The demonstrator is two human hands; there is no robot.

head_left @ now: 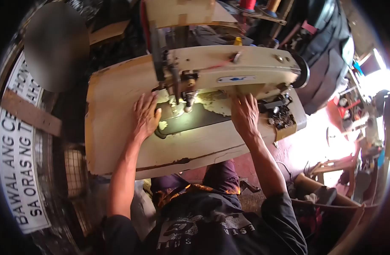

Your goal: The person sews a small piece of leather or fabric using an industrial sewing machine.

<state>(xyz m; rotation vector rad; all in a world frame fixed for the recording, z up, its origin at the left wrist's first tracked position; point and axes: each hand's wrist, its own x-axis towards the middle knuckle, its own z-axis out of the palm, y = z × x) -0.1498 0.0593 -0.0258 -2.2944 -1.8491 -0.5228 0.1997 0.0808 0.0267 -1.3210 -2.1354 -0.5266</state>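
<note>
A cream sewing machine (246,63) stands on a worn, pale tabletop (114,119). A lamp lights its needle area and the dark, chipped machine bed (203,118). My left hand (144,117) lies left of the needle and presser foot (188,107), fingers stretched forward, at the bed's left end. Near its thumb is a small pale scrap (162,125). My right hand (246,112) rests palm down at the right end of the bed, fingers reaching forward close under the machine's arm. Its fingertips are partly in shadow. I see nothing held in either hand.
Small dark metal parts (282,114) lie in a tray right of my right hand. The handwheel (302,70) sticks out at the machine's right end. Thread spools (247,4) stand behind. Dark bags (326,55) hang at the right. A lettered sign (22,148) is at the left.
</note>
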